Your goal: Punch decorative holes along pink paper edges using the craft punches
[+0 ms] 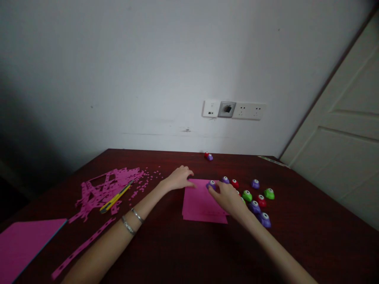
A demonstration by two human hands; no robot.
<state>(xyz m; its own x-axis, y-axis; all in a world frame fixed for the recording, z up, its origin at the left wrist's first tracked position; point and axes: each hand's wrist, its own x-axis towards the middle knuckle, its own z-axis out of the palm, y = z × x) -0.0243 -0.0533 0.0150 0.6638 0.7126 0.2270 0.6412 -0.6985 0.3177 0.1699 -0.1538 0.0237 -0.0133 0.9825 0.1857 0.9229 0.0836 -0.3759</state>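
Observation:
Pink paper sheets (201, 203) lie in a loose stack on the dark table in front of me. My left hand (178, 178) is at the stack's upper left edge, thumb and fingers apart, holding nothing. The fingers of my right hand (227, 197) are closed around a small purple craft punch (211, 184) at the upper part of the stack. Just right of that hand are several more punches, among them a green punch (246, 195), a red punch (261, 200) and a purple punch (264, 220). My right hand and forearm partly hide some of them.
Punched pink paper scraps (103, 189) and confetti (142, 185) lie at the left, with a yellow utility knife (115, 200) on them. A pink strip (84, 246) and larger pink sheets (29, 244) are nearer me. Two punches (209, 157) stand by the wall (148, 79).

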